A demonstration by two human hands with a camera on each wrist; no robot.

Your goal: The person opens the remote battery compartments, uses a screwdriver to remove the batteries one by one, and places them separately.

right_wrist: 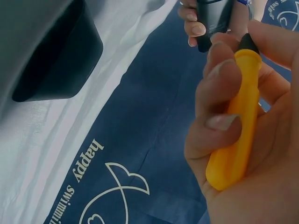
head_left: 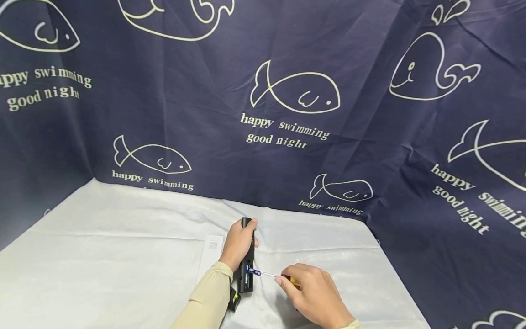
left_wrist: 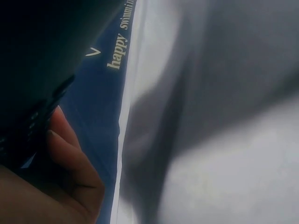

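My left hand [head_left: 238, 244] grips a long black remote control [head_left: 245, 285] around its upper part, and it stands lengthwise away from me. Its near end shows an open battery compartment, where a blue battery [head_left: 254, 272] lies tilted across the edge. My right hand [head_left: 310, 292] holds a screwdriver with a yellow handle [right_wrist: 240, 126] and a black collar. Its metal shaft [head_left: 269, 274] points left, with the tip at the battery; exact contact is too small to tell. In the left wrist view, the remote [left_wrist: 32, 84] is dark, and fingers curl at its edge.
A white card [head_left: 211, 249] with a printed code lies left of the left hand, partly behind the sleeve. A small black and yellow object [head_left: 234, 299] sits beside the left forearm. White cloth [head_left: 123, 256] covers the table; dark blue printed curtains [head_left: 205, 100] surround it.
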